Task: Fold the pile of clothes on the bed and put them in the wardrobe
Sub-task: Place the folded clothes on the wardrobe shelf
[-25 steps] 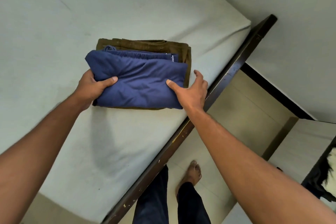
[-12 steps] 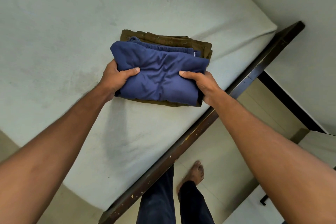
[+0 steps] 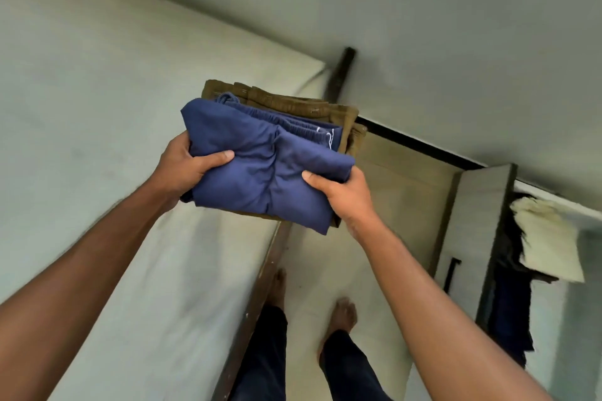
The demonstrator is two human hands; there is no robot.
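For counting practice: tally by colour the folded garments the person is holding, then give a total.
Navy blue folded garment: 1
Olive-brown folded garment: 1
Total: 2, gripped together by the left hand and right hand.

I see the left hand [image 3: 182, 169] and right hand [image 3: 345, 195] gripping opposite sides of a folded stack, thumbs on the navy garment [image 3: 270, 172] atop the brown garment [image 3: 293, 104], over the edge of the bed [image 3: 97, 107]. The wardrobe door [image 3: 472, 228] stands open on the right.
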